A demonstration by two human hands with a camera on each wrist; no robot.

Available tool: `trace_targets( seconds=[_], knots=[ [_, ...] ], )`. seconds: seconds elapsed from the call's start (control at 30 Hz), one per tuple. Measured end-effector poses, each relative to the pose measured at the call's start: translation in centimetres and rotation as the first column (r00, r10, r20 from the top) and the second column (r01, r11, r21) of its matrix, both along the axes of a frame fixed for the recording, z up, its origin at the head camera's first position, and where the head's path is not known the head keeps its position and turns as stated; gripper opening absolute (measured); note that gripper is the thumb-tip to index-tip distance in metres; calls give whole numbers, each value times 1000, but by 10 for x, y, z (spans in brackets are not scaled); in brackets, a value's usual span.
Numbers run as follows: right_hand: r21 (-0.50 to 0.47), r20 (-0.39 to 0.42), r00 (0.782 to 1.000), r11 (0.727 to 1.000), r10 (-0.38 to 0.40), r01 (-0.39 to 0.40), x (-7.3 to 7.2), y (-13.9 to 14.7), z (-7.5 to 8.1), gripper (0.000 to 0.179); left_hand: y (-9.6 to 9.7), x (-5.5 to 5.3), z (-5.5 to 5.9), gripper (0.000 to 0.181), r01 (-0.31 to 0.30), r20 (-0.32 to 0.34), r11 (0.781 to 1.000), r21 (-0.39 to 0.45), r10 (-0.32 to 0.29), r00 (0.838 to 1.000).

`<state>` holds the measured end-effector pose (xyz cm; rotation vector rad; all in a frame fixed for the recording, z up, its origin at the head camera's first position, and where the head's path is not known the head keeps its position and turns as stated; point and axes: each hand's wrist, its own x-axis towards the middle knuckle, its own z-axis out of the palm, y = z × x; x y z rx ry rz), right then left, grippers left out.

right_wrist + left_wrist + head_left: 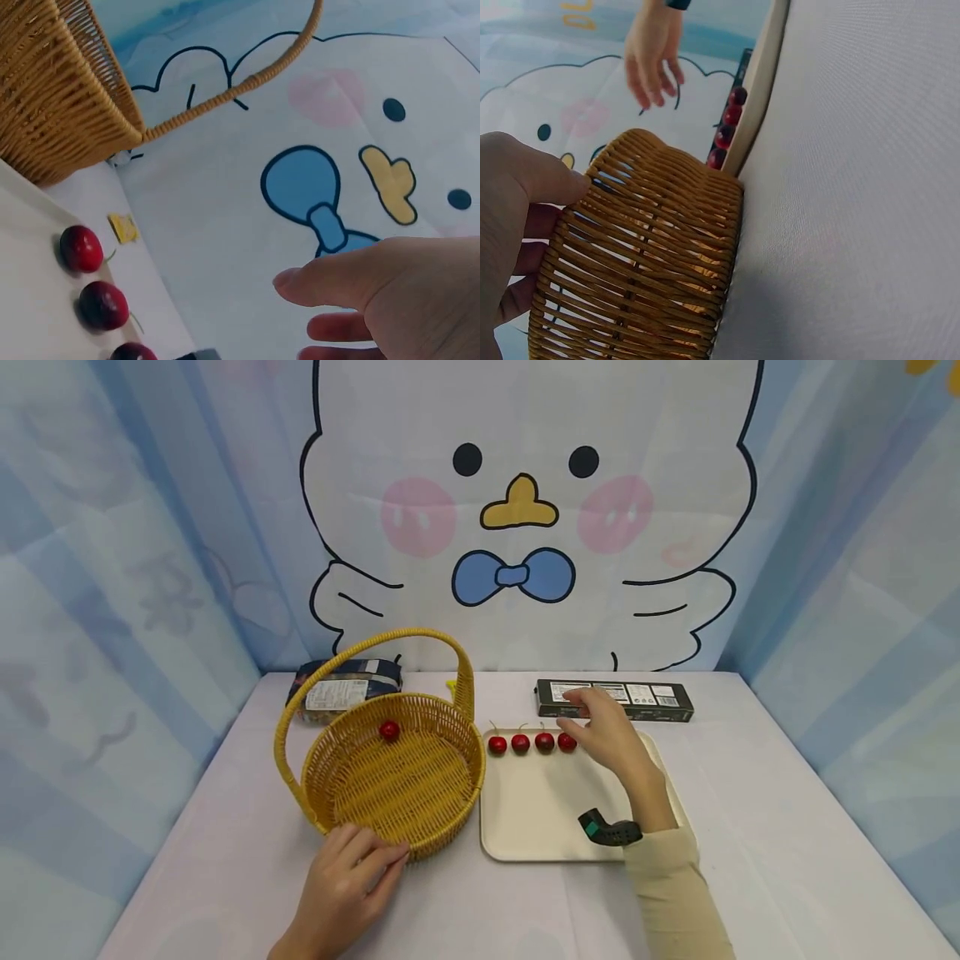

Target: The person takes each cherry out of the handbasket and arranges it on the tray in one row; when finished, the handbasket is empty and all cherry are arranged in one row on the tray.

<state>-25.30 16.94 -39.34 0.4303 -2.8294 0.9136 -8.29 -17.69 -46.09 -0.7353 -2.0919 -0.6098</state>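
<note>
My left hand (345,877) grips the near rim of a yellow wicker basket (405,785). In the left wrist view the thumb (559,180) lies on the one side of the rim and the fingers on the other. A single red cherry (389,731) sits inside the basket, toward the back. To its right, a cream tray (532,810) bears several cherries in a row along its far edge, among them a leftmost cherry (497,745). Above the row's right end hovers my right hand (611,735), its thumb and fingers apart and nothing seen between them.
Behind the tray lies a dark flat box (656,713) with white labels. A dark package with a pale label (337,695) stands behind the basket. The tall basket handle (352,652) arches up on the far left side. A small yellow item (123,228) lies beyond the tray.
</note>
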Motion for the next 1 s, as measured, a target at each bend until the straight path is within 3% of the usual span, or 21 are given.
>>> trace_targets(
  seconds=[0.47,0.77,1.0],
  knots=[
    [-33,-85,974,976,211,-214,4,-68,28,42,0,0,0,40,-1,2,1000,-10,1,1000],
    [-50,-75,933,933,353,-357,1,-118,33,42,-1,-1,0,40,-1,-3,1000,-10,1,1000],
    [-22,-24,907,907,421,-421,-2,-150,36,41,-1,-1,-1,41,-4,-4,1000,-12,4,1000]
  ],
)
